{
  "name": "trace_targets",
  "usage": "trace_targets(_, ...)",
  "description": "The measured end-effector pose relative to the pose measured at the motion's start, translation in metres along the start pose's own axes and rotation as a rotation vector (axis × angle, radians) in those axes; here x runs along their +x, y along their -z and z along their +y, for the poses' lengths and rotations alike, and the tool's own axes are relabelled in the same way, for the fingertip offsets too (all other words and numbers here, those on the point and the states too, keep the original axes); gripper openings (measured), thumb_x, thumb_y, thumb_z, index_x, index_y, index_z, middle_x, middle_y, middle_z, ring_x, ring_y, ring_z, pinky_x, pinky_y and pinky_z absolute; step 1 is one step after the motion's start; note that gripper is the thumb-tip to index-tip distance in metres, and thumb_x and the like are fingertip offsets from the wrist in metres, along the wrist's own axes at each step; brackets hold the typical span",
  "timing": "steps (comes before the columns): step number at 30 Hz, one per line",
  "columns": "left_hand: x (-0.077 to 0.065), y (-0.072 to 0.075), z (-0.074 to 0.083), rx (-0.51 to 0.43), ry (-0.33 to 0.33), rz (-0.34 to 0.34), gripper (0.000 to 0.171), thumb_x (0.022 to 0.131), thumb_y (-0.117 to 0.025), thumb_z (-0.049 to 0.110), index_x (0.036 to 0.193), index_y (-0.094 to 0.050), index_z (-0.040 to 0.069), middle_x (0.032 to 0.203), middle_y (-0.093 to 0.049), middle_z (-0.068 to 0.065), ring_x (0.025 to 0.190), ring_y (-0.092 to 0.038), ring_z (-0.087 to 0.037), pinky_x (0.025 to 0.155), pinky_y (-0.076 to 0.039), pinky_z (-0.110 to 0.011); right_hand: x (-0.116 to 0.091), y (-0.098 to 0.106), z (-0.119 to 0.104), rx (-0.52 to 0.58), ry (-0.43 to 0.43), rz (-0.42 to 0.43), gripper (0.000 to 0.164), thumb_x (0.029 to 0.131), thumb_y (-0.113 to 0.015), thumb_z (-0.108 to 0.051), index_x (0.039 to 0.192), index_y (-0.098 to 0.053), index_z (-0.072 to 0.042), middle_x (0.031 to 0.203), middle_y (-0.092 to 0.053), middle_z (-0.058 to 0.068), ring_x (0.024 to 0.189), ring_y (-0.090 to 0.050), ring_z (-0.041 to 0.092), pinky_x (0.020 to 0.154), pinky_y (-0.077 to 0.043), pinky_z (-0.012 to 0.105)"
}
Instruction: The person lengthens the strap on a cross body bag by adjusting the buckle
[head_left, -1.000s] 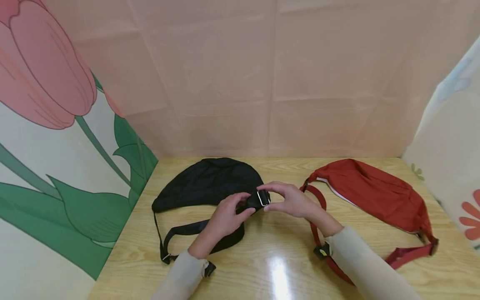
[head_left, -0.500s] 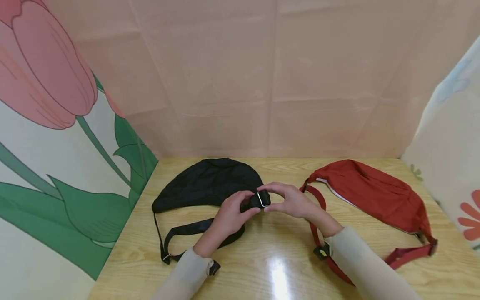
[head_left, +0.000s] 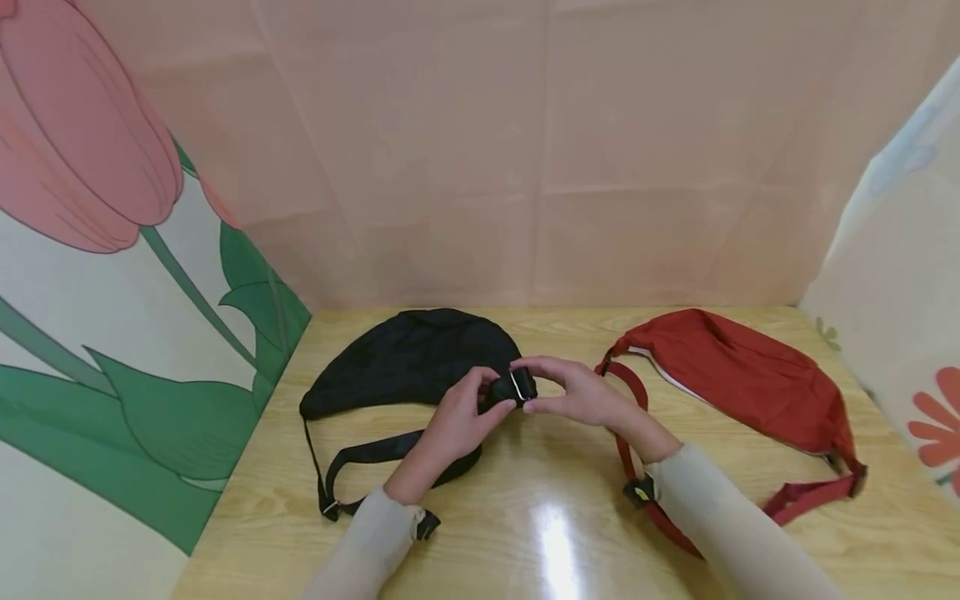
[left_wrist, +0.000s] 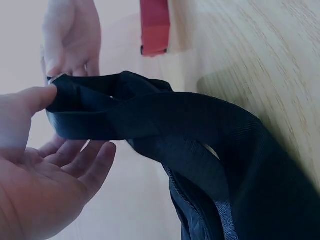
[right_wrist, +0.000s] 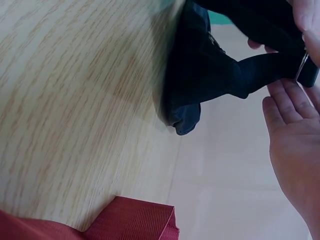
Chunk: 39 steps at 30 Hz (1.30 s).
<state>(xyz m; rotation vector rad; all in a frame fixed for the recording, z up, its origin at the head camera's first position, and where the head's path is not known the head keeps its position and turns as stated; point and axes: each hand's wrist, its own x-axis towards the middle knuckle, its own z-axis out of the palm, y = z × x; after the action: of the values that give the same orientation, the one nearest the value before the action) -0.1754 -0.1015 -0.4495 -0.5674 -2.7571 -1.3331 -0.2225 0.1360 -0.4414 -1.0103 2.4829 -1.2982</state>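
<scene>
A black waist bag point(head_left: 412, 358) lies on the left of the wooden table, its webbing strap point(left_wrist: 180, 117) looped up toward the hands. On the raised end of that strap sits a metal slider buckle point(head_left: 517, 385). My left hand point(head_left: 461, 417) pinches the strap just left of the slider, thumb against the webbing. From the other side my right hand point(head_left: 577, 396) grips the slider end between thumb and fingers. A black clip end point(head_left: 427, 525) of the strap lies by my left sleeve.
A red waist bag point(head_left: 735, 379) lies at the right, its red strap point(head_left: 813, 497) and black clip point(head_left: 639, 492) partly under my right forearm. A pinkish backdrop point(head_left: 420, 167) stands behind the table point(head_left: 495, 542); a tulip-printed panel point(head_left: 82, 183) is at the left.
My left hand has moved slightly right along the strap, closer to the slider, and the clip end by its sleeve has shifted right. The right hand keeps its hold. The head view has tilted slightly.
</scene>
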Motion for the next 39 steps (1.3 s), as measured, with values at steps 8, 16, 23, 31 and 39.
trace_targets(8, 0.002, 0.0, 0.001, 0.02, -0.025, 0.029, 0.041, 0.097, -0.07, 0.032, 0.127, -0.054, 0.008, 0.115, -0.058, -0.006, 0.098, -0.056, -0.02, 0.086, -0.05, -0.036, 0.001, 0.002, 0.002, 0.011, 0.02, 0.024, 0.049, 0.093, -0.074, -0.032, 0.139, -0.06, -0.023, 0.142, -0.06, 0.004, 0.134, -0.054, 0.029, 0.107, -0.043, 0.055)
trace_targets(16, -0.002, 0.001, 0.002, 0.004, 0.005, 0.01, 0.041, 0.096, -0.071, 0.032, 0.126, -0.056, 0.009, 0.119, -0.059, -0.006, 0.103, -0.056, -0.02, 0.092, -0.05, -0.04, 0.0, -0.001, 0.002, 0.011, 0.032, 0.011, 0.05, 0.094, -0.073, -0.033, 0.14, -0.059, -0.02, 0.14, -0.062, 0.001, 0.13, -0.057, 0.024, 0.106, -0.045, 0.054)
trace_targets(23, 0.0, 0.003, 0.004, 0.037, -0.026, 0.019, 0.043, 0.096, -0.072, 0.032, 0.129, -0.056, 0.01, 0.124, -0.061, -0.007, 0.112, -0.058, -0.021, 0.098, -0.049, -0.043, 0.001, 0.001, 0.001, -0.014, 0.045, 0.025, 0.047, 0.093, -0.074, -0.03, 0.137, -0.061, -0.02, 0.136, -0.064, 0.001, 0.128, -0.059, 0.024, 0.104, -0.046, 0.055)
trace_targets(31, 0.002, 0.004, 0.007, 0.105, 0.014, 0.023, 0.051, 0.094, -0.072, 0.043, 0.135, -0.057, 0.017, 0.125, -0.058, -0.004, 0.109, -0.056, -0.021, 0.094, -0.049, -0.043, 0.007, 0.002, -0.001, 0.003, 0.044, -0.015, 0.042, 0.094, -0.073, -0.029, 0.134, -0.061, -0.023, 0.134, -0.065, 0.0, 0.125, -0.06, 0.022, 0.104, -0.046, 0.053)
trace_targets(39, 0.004, -0.001, 0.01, 0.177, 0.006, 0.058, 0.055, 0.091, -0.072, 0.049, 0.136, -0.06, 0.021, 0.113, -0.058, -0.002, 0.094, -0.054, -0.017, 0.081, -0.048, -0.035, 0.004, 0.003, -0.003, 0.008, 0.021, -0.013, 0.043, 0.096, -0.071, -0.029, 0.136, -0.059, -0.02, 0.136, -0.064, 0.002, 0.126, -0.06, 0.024, 0.105, -0.046, 0.054)
